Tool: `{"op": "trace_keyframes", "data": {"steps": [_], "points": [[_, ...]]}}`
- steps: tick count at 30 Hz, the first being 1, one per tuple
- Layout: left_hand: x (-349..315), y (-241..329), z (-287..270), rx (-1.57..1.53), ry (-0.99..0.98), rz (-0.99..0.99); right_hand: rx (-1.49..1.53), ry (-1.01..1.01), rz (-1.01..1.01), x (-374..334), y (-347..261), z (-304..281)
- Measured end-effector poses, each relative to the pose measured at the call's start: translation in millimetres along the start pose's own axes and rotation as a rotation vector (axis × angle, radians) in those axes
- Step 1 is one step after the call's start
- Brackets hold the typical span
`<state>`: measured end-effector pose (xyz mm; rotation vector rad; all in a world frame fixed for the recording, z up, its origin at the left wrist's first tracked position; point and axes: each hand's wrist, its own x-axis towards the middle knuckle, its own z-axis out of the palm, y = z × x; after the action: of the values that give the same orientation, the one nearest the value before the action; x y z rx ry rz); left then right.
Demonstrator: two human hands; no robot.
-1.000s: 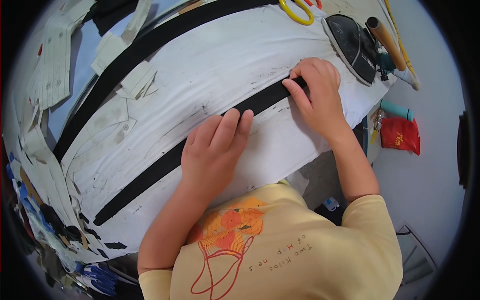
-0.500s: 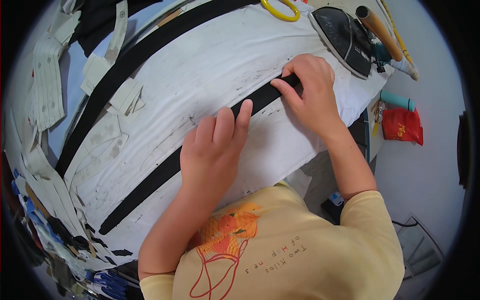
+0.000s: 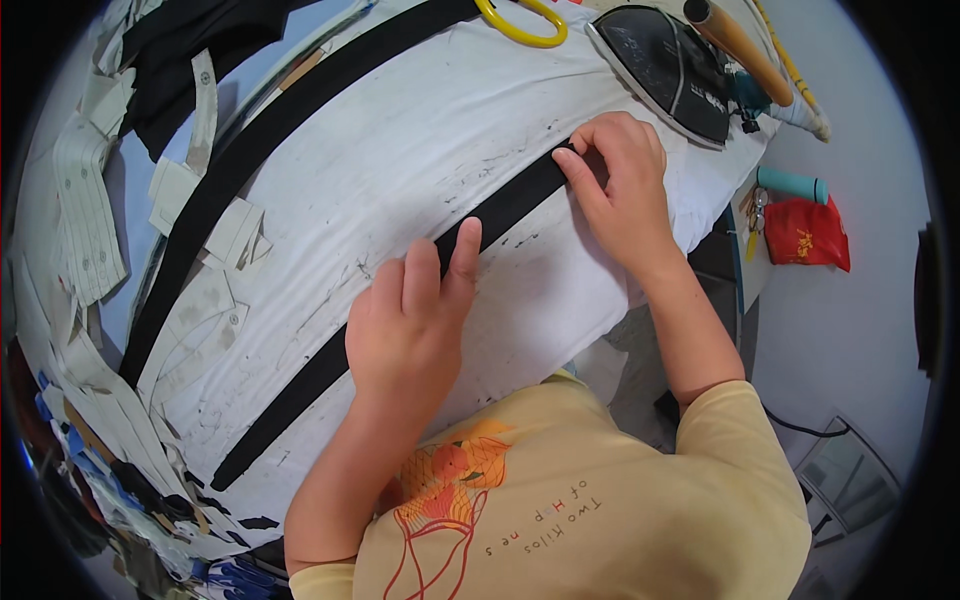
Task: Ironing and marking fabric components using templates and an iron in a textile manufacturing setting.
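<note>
A long black fabric strip [image 3: 525, 195] lies slantwise across the white cloth-covered board [image 3: 430, 130], tapering to a narrow tip at the lower left. My left hand [image 3: 405, 325] rests over its middle, index finger stretched along the fabric and the other fingers slightly bent. At the upper right end, my right hand [image 3: 622, 190] pinches the strip between thumb and fingers; its curled fingers partly hide that end. Farther off, a second, longer black strip [image 3: 250, 150] curves along the board's far side.
An iron [image 3: 665, 70] with a wooden handle [image 3: 750, 50] lies at the upper right, near yellow-handled scissors [image 3: 540, 42]. Pale paper pattern pieces [image 3: 90, 220] and black cloth [image 3: 200, 60] crowd the left. A teal bottle [image 3: 793, 185] and red pouch [image 3: 806, 235] are at the right.
The view has shifted slightly. My hands are farther apart along the strip, with more black fabric showing between them; my right thumb now sits closer to the strip's end.
</note>
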<state>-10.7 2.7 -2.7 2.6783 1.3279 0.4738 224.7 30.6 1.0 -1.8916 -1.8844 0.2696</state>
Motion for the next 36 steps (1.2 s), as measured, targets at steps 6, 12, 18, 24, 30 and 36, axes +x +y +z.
{"op": "trace_keyframes", "data": {"steps": [6,12,18,24,30,36], "points": [[1,0,-1,-0.002,-0.027,-0.001,-0.014,0.012,-0.003,0,0,3],[6,4,-11,-0.004,-0.131,-0.019,-0.027,0.245,-0.219,1,6,7],[10,5,-15,0.017,-0.172,-0.027,-0.123,0.068,-0.549,-6,11,-6],[29,5,-5,-0.019,-0.064,0.106,-0.109,-0.053,-0.448,-29,11,-13],[50,14,3,-0.041,-0.118,0.240,-0.093,-0.121,-0.362,-34,9,-18],[53,17,4,0.038,-0.117,0.271,-0.099,-0.111,-0.302,-33,13,-24]]}}
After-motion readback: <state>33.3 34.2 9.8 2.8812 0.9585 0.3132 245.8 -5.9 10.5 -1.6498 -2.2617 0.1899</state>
